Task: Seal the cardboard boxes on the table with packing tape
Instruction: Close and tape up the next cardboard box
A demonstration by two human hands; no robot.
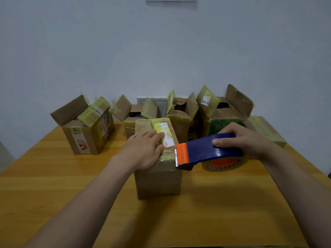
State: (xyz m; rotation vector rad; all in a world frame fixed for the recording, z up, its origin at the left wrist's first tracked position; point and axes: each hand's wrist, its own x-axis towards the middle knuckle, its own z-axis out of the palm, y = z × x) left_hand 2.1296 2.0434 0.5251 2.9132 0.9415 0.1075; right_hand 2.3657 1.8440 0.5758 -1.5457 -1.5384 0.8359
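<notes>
**Holding down the flaps: centre box, tape dispenser at its edge**

- Small brown cardboard box [157, 179], centre of the frame, upright on the orange-brown wooden table [53, 176]. Its top flaps are folded down, with yellowish old tape and a white label on top.
- Left hand [145, 149]: lies flat on the top of this box, fingers straight and together, pressing the flaps.
- Right hand [241, 138], right of centre: fingers and thumb are wrapped round the dark blue plastic tape dispenser [206, 149].
- The dispenser's orange toothed head sits at the box's near right top corner. It appears to touch the cardboard, though the view leaves this uncertain.
- Roll of clear yellowish packing tape [225, 164] on an orange core, mounted under the dispenser.
- Four cardboard boxes with flaps standing up, in a row at the far edge of the table: the left box with a red-printed label [86, 138], the low box behind the centre [130, 124], the tall narrow box [180, 122] and the large box with a green side [223, 126].
- Flat package wrapped in yellowish tape [265, 131], at the far right of the table.
</notes>
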